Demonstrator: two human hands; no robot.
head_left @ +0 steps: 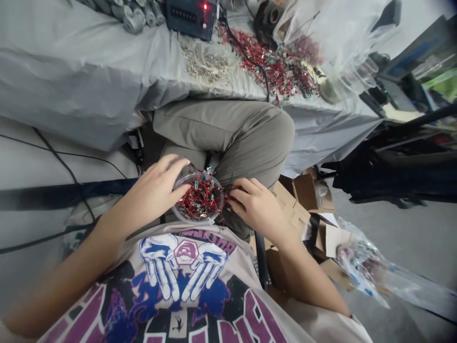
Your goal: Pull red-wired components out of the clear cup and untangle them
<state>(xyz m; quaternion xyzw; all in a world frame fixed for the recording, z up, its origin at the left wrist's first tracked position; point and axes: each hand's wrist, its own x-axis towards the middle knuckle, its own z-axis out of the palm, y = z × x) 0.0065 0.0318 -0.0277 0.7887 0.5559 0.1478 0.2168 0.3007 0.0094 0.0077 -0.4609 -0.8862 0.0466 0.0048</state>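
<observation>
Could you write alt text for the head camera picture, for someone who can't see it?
A left hand and right hand flank a clear bowl of tangled red wires on a lap. More wires litter the grey-covered table ahead.

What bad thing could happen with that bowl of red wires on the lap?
The small round clear plastic bowl rests on a lap in khaki trousers, not on a table, so it could tip and spill. Its tangled red wires might snag and come out in a clump where the right hand touches the edge. The left hand only rests on the rim, which looks a loose hold.
</observation>
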